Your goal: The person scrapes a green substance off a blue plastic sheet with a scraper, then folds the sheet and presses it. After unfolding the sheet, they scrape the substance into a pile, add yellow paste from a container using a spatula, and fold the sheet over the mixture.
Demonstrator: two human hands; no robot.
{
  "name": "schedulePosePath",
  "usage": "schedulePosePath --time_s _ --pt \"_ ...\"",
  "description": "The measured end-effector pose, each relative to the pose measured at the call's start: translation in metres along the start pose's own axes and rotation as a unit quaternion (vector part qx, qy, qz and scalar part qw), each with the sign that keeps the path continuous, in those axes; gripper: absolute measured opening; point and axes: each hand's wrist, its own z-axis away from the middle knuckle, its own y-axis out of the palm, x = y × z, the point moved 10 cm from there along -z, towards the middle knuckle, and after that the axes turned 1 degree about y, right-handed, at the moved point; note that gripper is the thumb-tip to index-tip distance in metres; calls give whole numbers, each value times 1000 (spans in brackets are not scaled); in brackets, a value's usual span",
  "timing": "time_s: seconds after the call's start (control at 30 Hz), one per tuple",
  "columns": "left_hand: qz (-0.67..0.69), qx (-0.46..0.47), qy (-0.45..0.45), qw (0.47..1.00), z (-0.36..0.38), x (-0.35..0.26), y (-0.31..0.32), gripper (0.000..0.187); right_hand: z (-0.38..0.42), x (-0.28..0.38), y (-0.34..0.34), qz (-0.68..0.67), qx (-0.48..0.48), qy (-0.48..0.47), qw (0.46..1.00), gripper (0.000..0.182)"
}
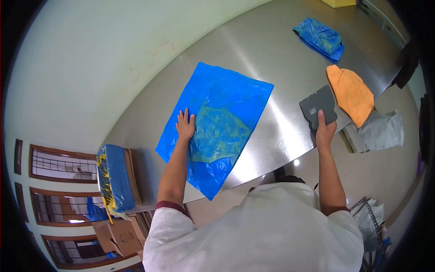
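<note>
L hand [185,124] open, fingers released, flat on blue bag [215,86] on steel desk [272,54]; R hand [325,129] fingers grasping dk grey pad [322,102], sm label [312,110] unreadable. Orange cloth [352,93] beside pad, barred windows [65,164] bg L.

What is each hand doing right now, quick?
Left hand: open, palm down on the blue plastic.
Right hand: closed on the flat dark grey thing, thumb on top.
</note>
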Motion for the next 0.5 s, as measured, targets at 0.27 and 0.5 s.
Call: schedulePosePath --time_s 0.27,0.5 --pt "-8 64 211 975 -50 -38 2 57 25 -23 -9 -153 5 181 971 30" --pt "69 -48 257 963 2 -156 -23 50 56 28 -8 -137 -2 185 973 40"
